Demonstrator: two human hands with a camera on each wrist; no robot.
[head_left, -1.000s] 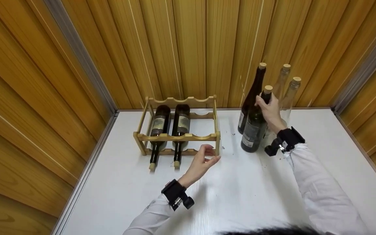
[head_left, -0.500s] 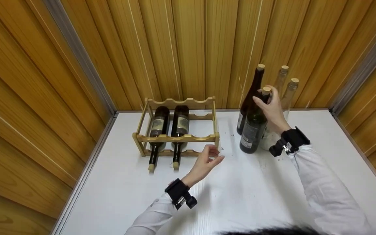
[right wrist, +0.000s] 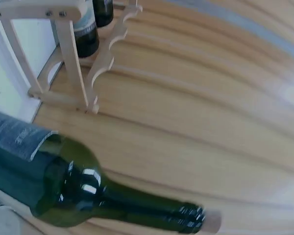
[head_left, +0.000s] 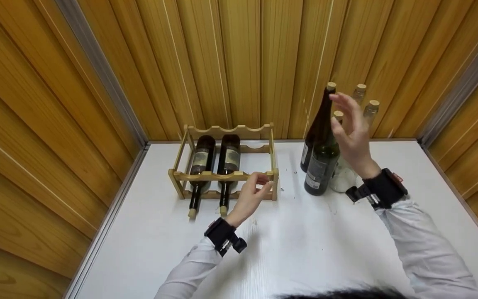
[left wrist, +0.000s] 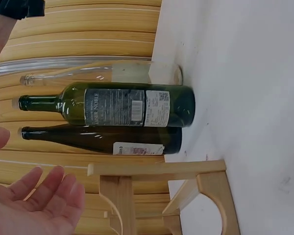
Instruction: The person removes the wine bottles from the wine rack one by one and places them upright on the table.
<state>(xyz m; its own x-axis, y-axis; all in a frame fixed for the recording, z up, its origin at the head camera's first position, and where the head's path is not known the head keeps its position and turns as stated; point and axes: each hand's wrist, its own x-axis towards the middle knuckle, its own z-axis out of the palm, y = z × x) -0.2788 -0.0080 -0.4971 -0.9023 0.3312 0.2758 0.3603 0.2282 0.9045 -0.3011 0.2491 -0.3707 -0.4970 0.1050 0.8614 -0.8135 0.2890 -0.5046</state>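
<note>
My right hand (head_left: pixel 354 135), fingers spread and bent with nothing between them, hovers beside the neck of a green wine bottle (head_left: pixel 321 168). That bottle stands upright on the table, corked, with a dark label; its shoulder and neck fill the lower left of the right wrist view. My left hand (head_left: pixel 252 198) is at the front right of a wooden wine rack (head_left: pixel 222 176), loosely bent and holding nothing. In the left wrist view its fingers (left wrist: pixel 54 196) show beside the rack's side. Two dark wine bottles (head_left: pixel 201 160) lie in the rack, corked necks toward me.
A taller brown bottle (head_left: pixel 320 118) stands close behind the green one. Two clear corked bottles, one nearer (head_left: pixel 342 180) and one farther (head_left: pixel 360 92), stand at its right, partly hidden by my right hand. Wooden panel walls (head_left: pixel 239 62) border the white table (head_left: pixel 305 249).
My right hand has let go of the green bottle's neck and drawn up and right. My left hand has shifted slightly up and left, toward the rack's front rail.
</note>
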